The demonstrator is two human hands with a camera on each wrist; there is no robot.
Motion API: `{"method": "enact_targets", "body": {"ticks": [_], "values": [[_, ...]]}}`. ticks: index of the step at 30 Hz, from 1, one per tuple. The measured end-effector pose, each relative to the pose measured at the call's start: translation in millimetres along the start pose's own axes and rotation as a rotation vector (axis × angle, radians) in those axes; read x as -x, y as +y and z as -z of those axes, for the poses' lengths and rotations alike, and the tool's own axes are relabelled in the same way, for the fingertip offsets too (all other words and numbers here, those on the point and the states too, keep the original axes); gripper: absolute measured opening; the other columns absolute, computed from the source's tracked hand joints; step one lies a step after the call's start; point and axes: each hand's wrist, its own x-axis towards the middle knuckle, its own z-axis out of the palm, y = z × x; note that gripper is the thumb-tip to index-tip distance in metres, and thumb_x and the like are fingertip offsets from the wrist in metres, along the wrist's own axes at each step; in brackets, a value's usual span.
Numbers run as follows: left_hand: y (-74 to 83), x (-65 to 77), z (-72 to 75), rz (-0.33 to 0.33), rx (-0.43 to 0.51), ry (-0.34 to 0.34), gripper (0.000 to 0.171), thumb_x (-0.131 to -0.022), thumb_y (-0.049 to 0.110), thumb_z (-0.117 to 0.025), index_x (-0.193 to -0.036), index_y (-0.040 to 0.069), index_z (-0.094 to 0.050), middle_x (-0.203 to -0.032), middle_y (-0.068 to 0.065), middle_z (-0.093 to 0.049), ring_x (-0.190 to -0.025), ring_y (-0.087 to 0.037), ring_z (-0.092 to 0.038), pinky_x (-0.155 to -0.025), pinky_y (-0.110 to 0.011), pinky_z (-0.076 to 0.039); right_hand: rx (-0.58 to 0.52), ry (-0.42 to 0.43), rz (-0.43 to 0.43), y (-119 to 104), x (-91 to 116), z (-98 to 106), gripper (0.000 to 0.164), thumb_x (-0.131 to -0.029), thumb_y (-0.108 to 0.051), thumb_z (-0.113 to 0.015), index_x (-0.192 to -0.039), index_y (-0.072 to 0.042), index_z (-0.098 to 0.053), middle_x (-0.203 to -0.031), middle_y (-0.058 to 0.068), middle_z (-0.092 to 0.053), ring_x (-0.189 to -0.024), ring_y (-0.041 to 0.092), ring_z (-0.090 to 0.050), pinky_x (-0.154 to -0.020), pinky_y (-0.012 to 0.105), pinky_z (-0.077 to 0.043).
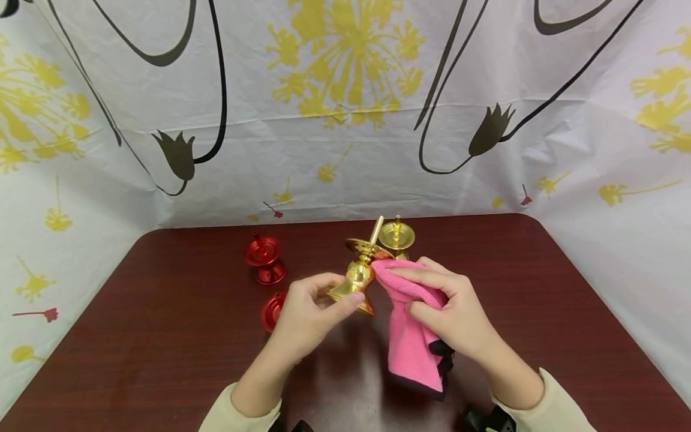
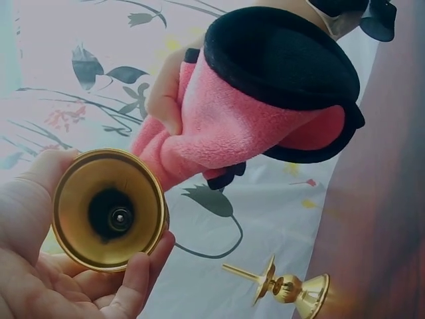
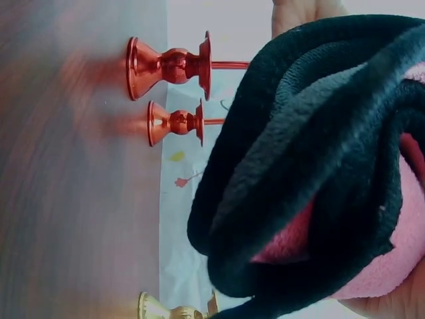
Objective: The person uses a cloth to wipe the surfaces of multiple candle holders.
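My left hand (image 1: 310, 309) grips a gold candle holder (image 1: 358, 273) by its flared base, tilted above the table. In the left wrist view the hollow underside of that candle holder (image 2: 109, 209) faces the camera, with fingers around its rim. A pink cloth (image 1: 412, 324) with black edging is bunched in my right hand (image 1: 453, 300), its upper fold touching the holder near the drip dish. Most of the right wrist view is filled by the cloth (image 3: 312, 166), which hides most of the right hand there.
Behind the held one stands a second gold candle holder (image 1: 397, 235). To the left are two red candle holders, one farther back (image 1: 264, 258) and one nearer (image 1: 272, 311), partly hidden by the left hand. The dark wooden table (image 1: 162, 348) meets a patterned white curtain (image 1: 345, 180) at its back.
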Motion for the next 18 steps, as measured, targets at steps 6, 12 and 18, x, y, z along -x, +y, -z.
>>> {"method": "enact_targets", "body": {"ticks": [6, 12, 18], "values": [[0.8, 1.8, 1.6, -0.001, 0.026, 0.001, 0.025, -0.086, 0.014, -0.074, -0.102, -0.006, -0.071, -0.093, -0.018, -0.073, -0.076, -0.009, -0.065, -0.072, -0.022, -0.056, 0.051, -0.005, -0.043, 4, -1, -2, 0.048, -0.075, 0.013, -0.066, -0.117, -0.010, -0.074, -0.107, 0.002, -0.068, -0.084, 0.009, -0.057, -0.059, 0.022, -0.050], [2.5, 3.5, 0.0, -0.015, 0.046, -0.026, 0.026, -0.087, 0.014, -0.073, -0.104, -0.006, -0.070, -0.096, -0.020, -0.073, -0.079, -0.008, -0.067, -0.075, -0.023, -0.057, 0.033, -0.010, -0.102, 9, 0, -7, 0.045, -0.077, 0.011, -0.066, -0.118, -0.008, -0.073, -0.112, 0.002, -0.068, -0.093, 0.006, -0.059, -0.064, 0.021, -0.053], [3.4, 4.5, -1.9, -0.020, 0.063, -0.050, 0.026, -0.088, 0.012, -0.072, -0.106, -0.006, -0.070, -0.099, -0.022, -0.074, -0.081, -0.007, -0.069, -0.077, -0.023, -0.058, -0.012, 0.001, -0.111, 13, 1, -12, 0.040, -0.078, 0.011, -0.065, -0.115, -0.002, -0.072, -0.113, -0.007, -0.068, -0.096, 0.005, -0.062, -0.068, 0.021, -0.055]]}}
